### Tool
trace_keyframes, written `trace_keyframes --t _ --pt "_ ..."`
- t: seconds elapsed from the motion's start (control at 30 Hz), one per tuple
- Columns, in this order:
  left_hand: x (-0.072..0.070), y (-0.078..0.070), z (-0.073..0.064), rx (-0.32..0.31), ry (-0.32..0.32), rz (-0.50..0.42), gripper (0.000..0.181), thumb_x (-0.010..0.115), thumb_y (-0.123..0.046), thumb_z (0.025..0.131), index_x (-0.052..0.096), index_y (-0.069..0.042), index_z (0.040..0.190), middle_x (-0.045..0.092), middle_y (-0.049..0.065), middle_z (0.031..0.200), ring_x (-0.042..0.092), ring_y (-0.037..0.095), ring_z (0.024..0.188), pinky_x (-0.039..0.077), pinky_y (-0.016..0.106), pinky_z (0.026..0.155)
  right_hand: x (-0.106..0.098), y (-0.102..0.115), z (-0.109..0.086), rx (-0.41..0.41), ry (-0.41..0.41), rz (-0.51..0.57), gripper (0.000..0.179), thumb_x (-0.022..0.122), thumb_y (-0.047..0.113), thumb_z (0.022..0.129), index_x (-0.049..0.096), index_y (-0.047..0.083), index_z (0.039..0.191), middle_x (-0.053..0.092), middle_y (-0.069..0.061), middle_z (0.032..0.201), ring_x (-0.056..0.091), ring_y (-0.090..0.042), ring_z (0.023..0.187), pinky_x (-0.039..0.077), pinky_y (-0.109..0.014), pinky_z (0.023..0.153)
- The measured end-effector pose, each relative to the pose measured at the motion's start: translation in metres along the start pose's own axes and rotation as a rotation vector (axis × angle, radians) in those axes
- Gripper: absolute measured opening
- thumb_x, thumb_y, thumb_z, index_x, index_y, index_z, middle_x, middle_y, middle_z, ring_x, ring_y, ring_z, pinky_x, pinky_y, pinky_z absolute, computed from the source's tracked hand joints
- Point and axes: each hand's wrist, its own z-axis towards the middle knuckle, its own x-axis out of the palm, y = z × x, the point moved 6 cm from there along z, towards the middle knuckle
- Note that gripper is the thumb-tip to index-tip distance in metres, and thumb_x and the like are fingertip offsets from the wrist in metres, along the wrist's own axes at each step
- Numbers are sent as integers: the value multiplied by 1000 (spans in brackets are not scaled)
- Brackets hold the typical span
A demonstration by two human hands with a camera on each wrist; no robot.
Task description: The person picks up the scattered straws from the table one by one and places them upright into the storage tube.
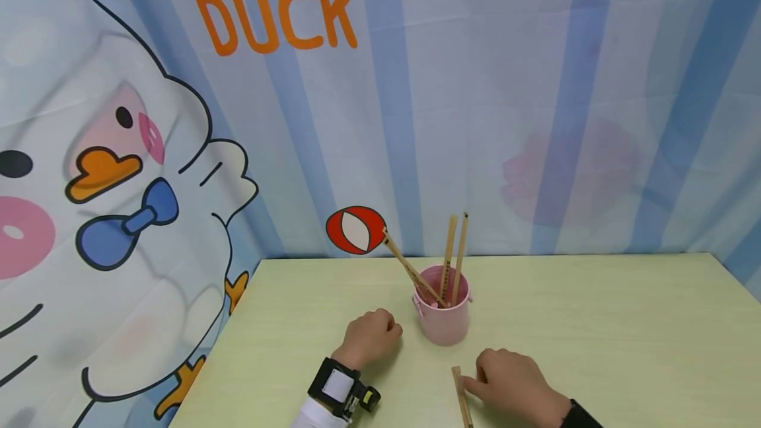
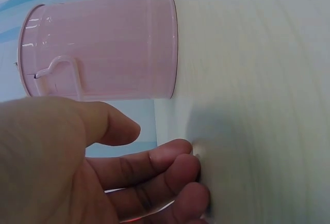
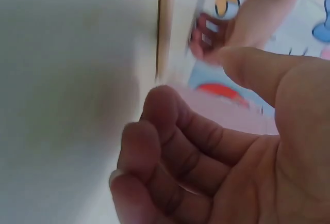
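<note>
A light wooden stick (image 1: 460, 393) lies on the table, its near end cut off by the frame's lower edge. Beside it, to the right, is my right hand (image 1: 516, 385), fingers loosely curled and the thumb apart. In the right wrist view nothing shows between thumb and fingers, and the stick (image 3: 166, 28) lies beyond them. Whether a fingertip touches it I cannot tell. My left hand (image 1: 370, 337) rests on the table, loosely curled and holding nothing. A pink bucket (image 1: 444, 327) stands to its right, with several wooden sticks (image 1: 450, 249) leaning inside.
The pale table (image 1: 594, 322) ends at a striped blue curtain (image 1: 475, 84) with a large printed duck on the left. A small handle (image 2: 64, 66) hangs on the bucket's side. My left wrist wears a black device (image 1: 339, 387).
</note>
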Motion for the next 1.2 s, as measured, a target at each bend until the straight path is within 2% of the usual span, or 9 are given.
trace_keyframes --t 0.23,0.47,0.57,0.77,1.03,1.2 --pt "1 2 1 -6 0 -6 32 57 -21 94 53 -14 63 42 -2 60 41 14 56 31 30 56 19 11 -6 -41 93 6 40 75 40 86 54 17 62 50 4 56 46 -12 53 35 -32 52" --pt "3 4 3 -5 -3 -16 37 56 -22 94 46 -17 59 37 -4 57 39 12 54 29 29 54 25 13 -6 1 147 1 38 79 38 83 55 15 65 52 1 58 47 -14 54 35 -32 53" --pt "2 3 2 -5 -4 -15 38 56 -22 94 44 -18 58 36 -5 56 38 12 53 29 29 54 26 14 -7 8 154 -11 39 79 38 83 54 15 64 51 2 57 46 -13 54 34 -31 53" --pt "1 2 1 -5 -3 -12 38 56 -21 94 45 -17 59 36 -4 57 38 13 54 29 29 54 27 15 -8 -39 133 -16 39 80 30 82 53 16 59 48 4 54 43 -11 50 31 -28 50" --pt "2 4 2 -16 -4 -19 37 56 -21 94 46 -18 59 36 -4 57 39 12 54 29 29 55 30 16 -6 -15 160 -37 33 79 23 83 56 15 61 50 3 57 44 -12 54 34 -30 52" --pt "2 4 2 -13 -7 -22 37 56 -22 94 46 -17 59 37 -4 57 39 13 54 29 29 54 29 19 -7 -45 163 -18 29 77 16 81 56 15 60 49 4 55 43 -11 53 33 -29 51"
